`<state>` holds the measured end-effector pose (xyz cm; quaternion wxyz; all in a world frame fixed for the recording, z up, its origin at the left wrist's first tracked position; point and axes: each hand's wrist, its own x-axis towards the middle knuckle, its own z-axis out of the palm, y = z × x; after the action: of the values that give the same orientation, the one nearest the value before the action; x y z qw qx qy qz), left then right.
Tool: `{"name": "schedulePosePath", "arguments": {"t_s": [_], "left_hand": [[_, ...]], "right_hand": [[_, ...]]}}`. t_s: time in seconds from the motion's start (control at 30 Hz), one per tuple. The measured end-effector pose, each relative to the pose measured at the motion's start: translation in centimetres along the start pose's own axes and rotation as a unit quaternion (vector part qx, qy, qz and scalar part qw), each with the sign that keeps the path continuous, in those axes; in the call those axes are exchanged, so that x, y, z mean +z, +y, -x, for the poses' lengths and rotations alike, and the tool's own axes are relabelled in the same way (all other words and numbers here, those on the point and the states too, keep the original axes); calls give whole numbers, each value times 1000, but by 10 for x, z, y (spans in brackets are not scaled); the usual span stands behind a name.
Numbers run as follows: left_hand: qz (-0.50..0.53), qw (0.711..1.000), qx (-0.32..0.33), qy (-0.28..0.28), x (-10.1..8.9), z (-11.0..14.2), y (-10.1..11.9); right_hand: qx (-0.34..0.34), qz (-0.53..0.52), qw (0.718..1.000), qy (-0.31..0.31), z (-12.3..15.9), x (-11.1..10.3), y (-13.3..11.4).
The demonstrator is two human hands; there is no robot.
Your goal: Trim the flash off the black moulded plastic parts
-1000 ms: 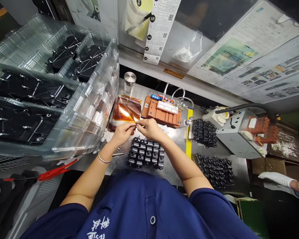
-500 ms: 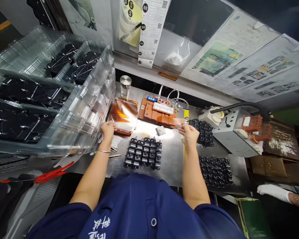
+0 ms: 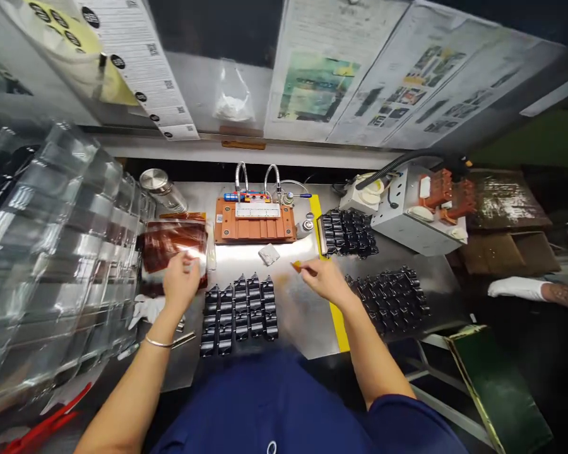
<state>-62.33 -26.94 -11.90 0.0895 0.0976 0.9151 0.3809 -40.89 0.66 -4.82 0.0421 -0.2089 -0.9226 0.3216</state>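
Observation:
Between the thumb and fingers of my right hand (image 3: pixel 325 280) is a small piece of amber film (image 3: pixel 296 266), held just above the metal bench. My left hand (image 3: pixel 180 280) is over the near side of a stack of amber film sheets (image 3: pixel 170 236), its fingers curled together. Whatever those fingers may hold is hidden. Several rows of black ribbed plastic parts (image 3: pixel 240 309) lie between my forearms. Beyond them sits an orange-brown fixture (image 3: pixel 253 232) bearing a white strip (image 3: pixel 258 210). A small grey-white block (image 3: pixel 268 255) rests in front of the fixture.
Stacked clear trays (image 3: pixel 71 252) stand at the left, near a lidded glass jar (image 3: pixel 163 189). More black parts (image 3: pixel 348 230) lie right of the yellow tape (image 3: pixel 316 208), beside a grey metal box (image 3: pixel 407 217). Another person's gloved hand (image 3: pixel 515 287) shows at far right.
My view has swung to the right. My right hand has come inward and down from beside the fixture, while my left hand has moved over the film sheets.

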Motion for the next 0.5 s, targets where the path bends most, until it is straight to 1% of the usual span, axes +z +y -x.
{"name": "schedulePosePath", "arguments": {"t_s": [0.03, 0.07, 0.1, 0.13, 0.17, 0.2, 0.23, 0.27, 0.3, 0.33, 0.37, 0.4, 0.43, 0.47, 0.5], "left_hand": [[44, 995, 48, -76, 14, -6, 19], [90, 979, 86, -161, 29, -12, 38], [131, 953, 114, -250, 44, -20, 56], [165, 919, 126, -335, 59, -28, 72], [190, 884, 119, -411, 71, -36, 84], [209, 849, 92, -476, 82, -45, 93], [228, 818, 49, -526, 89, -54, 98], [249, 792, -1, -558, 94, -62, 99], [272, 773, -50, -570, 96, -71, 96], [295, 764, -90, -567, 96, -80, 92], [316, 763, -117, -552, 95, -87, 87], [331, 770, -131, -530, 93, -95, 82], [335, 784, -136, -504, 91, -101, 78], [324, 806, -132, -479, 91, -105, 77], [299, 833, -118, -450, 92, -109, 78]], "right_hand": [[-40, -20, 998, -35, -3, -1, -3], [-69, -51, 995, -54, -8, -2, -5], [-84, -90, 991, -55, -16, -1, -5], [-82, -135, 987, -40, -25, 0, -4], [-61, -186, 981, -12, -36, 3, -1], [-24, -242, 970, 25, -49, 7, 4], [22, -302, 951, 61, -62, 13, 10], [72, -360, 926, 94, -76, 21, 18], [120, -411, 895, 122, -89, 29, 26], [162, -452, 865, 146, -101, 38, 33], [193, -480, 840, 165, -110, 46, 39], [213, -494, 824, 177, -117, 52, 44], [221, -498, 817, 185, -120, 55, 48], [219, -493, 820, 190, -120, 56, 51], [208, -479, 830, 196, -117, 52, 53]]}}
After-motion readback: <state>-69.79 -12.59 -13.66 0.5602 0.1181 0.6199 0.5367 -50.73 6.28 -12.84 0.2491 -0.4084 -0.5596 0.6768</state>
